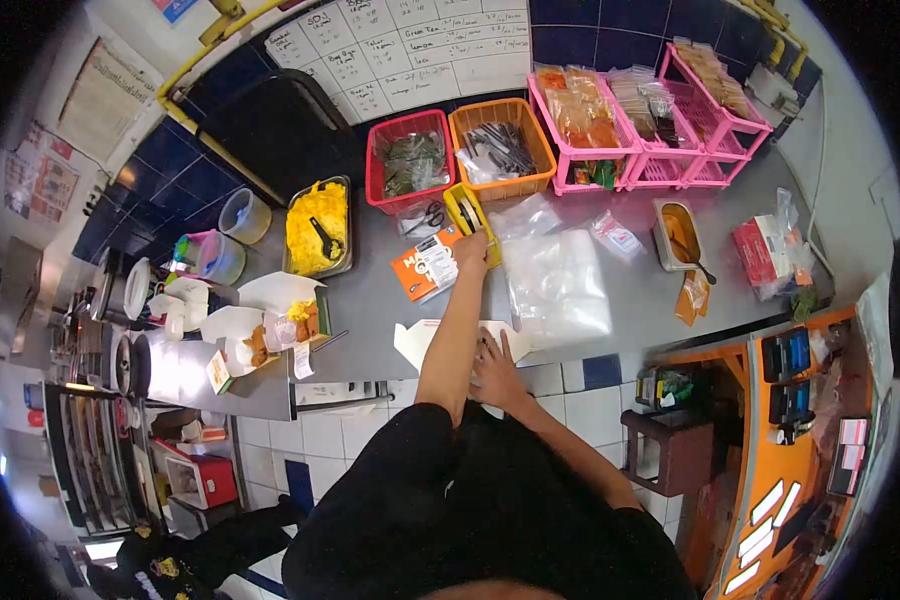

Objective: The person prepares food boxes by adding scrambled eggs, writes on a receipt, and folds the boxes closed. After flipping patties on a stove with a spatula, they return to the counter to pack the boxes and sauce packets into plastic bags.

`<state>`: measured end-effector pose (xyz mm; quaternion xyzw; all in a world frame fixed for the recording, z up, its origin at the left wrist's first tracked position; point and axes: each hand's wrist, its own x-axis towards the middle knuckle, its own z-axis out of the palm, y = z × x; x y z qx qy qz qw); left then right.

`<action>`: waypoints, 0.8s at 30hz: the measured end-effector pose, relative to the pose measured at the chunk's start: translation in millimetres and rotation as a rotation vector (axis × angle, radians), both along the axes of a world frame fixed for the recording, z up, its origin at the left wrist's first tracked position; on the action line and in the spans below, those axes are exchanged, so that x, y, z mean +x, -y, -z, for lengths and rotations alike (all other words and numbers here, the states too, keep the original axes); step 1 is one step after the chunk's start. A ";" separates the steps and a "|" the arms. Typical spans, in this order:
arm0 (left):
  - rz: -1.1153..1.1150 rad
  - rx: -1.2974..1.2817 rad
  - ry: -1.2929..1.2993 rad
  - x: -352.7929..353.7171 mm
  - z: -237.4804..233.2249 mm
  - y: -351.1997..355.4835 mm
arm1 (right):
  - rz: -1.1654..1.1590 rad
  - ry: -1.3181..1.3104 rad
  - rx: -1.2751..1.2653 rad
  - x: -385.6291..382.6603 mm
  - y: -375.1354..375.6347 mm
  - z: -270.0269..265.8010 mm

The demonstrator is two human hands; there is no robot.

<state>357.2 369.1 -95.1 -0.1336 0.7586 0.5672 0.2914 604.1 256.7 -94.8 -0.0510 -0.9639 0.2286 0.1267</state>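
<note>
My left hand (473, 252) reaches forward over the counter, its fingers closed at the near end of a yellow tape dispenser (464, 208). Whether a strip of tape is between the fingertips is hidden. Close to the counter's front edge, my right hand (497, 372) lies with spread fingers on a white folded carton (417, 343). My left forearm crosses over that carton and covers part of it. Beside the left hand is an orange and white printed box (425, 268), with black-handled scissors (430, 216) behind it. Clear plastic bags (560, 290) lie to the right.
A tray of yellow food (317, 232) and open food cartons (260, 335) stand left. Red (372, 170) and orange baskets (547, 165) line the back, near pink racks (585, 155). At right sits a sauce container (662, 225) with a spoon. Another person (220, 545) is at lower left.
</note>
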 end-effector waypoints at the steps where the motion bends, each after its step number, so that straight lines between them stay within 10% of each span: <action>1: -0.055 0.009 0.034 -5.0 14.3 -3.3 | -0.007 -0.008 -0.009 1.5 -1.2 0.2; 16: -0.123 0.301 -0.099 44.2 -17.0 21.6 | -0.010 -0.063 -0.069 1.9 0.6 22.9; 20: -0.200 0.225 0.080 52.1 5.3 19.5 | -0.022 -0.045 0.021 -1.9 -2.5 23.5; 24: 0.012 -0.413 -0.308 33.4 48.1 9.4 | 0.021 -0.013 0.080 -9.0 3.7 43.4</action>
